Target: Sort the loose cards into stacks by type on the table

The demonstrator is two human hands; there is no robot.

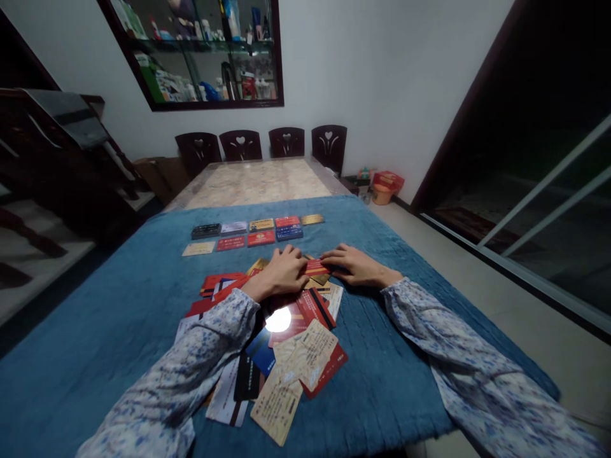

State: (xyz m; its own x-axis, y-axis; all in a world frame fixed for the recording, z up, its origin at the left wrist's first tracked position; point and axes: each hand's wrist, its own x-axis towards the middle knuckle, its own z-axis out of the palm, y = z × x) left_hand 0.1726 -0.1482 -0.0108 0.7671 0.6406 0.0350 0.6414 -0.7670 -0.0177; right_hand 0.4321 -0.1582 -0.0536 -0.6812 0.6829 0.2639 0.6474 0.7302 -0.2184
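Note:
A loose heap of plastic cards [291, 343], red, gold, blue and black, lies on a blue cloth [119, 318] in front of me. My left hand [281, 272] rests on the far end of the heap with its fingers curled down onto a red striped card [316, 267]. My right hand [354, 264] lies flat beside it, fingers stretched toward the same card and touching the heap's edge. Beyond the hands, two neat rows of cards [252, 232] are laid out on the cloth. Both arms wear pale flowered sleeves.
The blue cloth covers the near part of a long marble-topped table [258, 181]. Several dark chairs [286, 141] stand at its far end. A red container [386, 184] sits on the floor at the right, near a glass door [548, 210]. A wall cabinet [205, 51] holds bottles.

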